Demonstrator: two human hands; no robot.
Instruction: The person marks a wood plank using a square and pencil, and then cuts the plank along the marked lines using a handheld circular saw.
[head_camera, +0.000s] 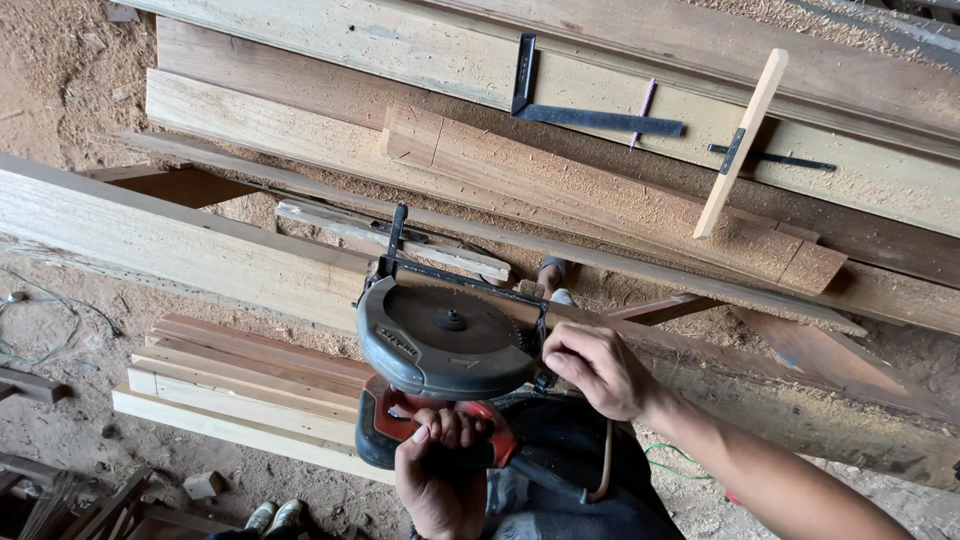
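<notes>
A circular saw (445, 340) with a grey blade guard and a red body rests on a long pale plank (150, 235) that runs from the left edge to the lower right. My left hand (440, 475) is closed around the saw's red handle, below the guard. Fingers curled, my right hand (597, 367) presses against the right side of the blade guard. The blade itself is mostly hidden under the guard.
Sawdust-covered boards (600, 190) lie stacked behind, with a black steel square (590, 117), a pencil (645, 100) and a wooden marking gauge (745, 140) on them. Thin slats (250, 385) are piled at lower left. Shoes (275, 515) and a loose cable (40, 320) are on the dusty floor.
</notes>
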